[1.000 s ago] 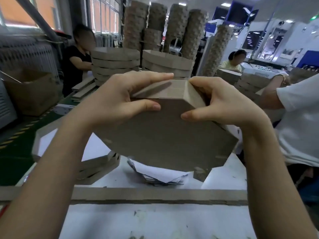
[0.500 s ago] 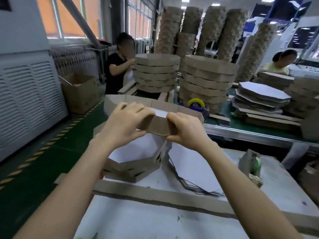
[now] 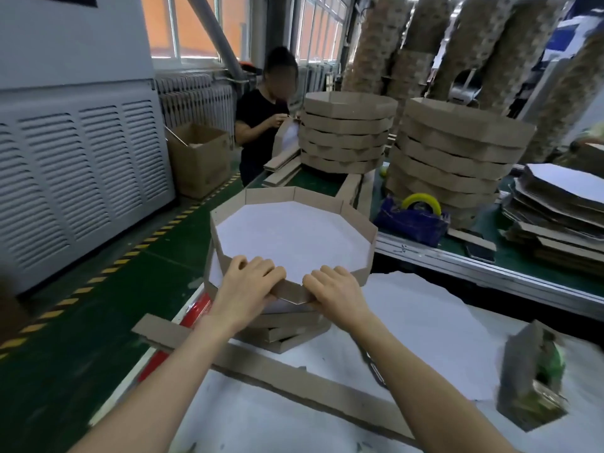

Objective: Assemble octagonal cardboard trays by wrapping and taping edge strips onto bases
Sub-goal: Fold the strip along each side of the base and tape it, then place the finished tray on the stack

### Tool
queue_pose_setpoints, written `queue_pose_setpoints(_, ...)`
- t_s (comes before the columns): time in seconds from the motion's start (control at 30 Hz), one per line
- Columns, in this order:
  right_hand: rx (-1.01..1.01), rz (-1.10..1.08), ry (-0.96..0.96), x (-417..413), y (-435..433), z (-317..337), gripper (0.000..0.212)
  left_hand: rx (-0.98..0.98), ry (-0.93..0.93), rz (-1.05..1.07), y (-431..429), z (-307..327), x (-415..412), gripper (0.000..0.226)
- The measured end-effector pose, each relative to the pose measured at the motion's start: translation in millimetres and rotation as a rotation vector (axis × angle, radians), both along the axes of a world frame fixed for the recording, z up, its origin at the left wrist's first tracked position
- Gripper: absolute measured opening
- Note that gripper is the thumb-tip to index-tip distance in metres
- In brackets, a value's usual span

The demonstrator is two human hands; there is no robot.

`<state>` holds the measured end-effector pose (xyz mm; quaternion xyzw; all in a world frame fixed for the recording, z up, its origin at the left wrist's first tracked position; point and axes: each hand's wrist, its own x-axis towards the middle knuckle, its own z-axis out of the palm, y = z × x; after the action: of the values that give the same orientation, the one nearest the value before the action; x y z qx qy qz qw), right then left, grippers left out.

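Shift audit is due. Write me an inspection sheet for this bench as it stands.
Surface: white-covered table, long cardboard strip lying across it.
Job's things: octagonal tray atop a short tray stack; blue tape dispenser on the far bench.
Clutter: blurred brown-and-green object at right.
Grippers: left hand and right hand both grip the tray's near wall.
Cables: nothing seen.
Surroundings: tall stacks of trays, person in black, cardboard box.

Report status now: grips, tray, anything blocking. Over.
Left grip and right grip hold the tray by its near wall. Tray open side up over stack. Loose strip lies nearer, apart.
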<state>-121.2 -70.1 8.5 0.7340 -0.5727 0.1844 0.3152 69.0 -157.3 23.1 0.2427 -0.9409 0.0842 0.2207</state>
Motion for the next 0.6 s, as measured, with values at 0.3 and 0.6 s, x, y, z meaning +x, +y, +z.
queue_pose_setpoints(0.3,0.008,0.012,-0.007,-3.2,-22.7,-35.0,0.022,0.073,-0.138,0.094,-13.4,-31.6,-6.1,0.044)
queue_pose_setpoints(0.6,0.161,0.034,-0.019,-13.5,-30.3,-51.4,0.032,0.156,-0.166,0.114,-19.4,-51.0,-16.1,0.040)
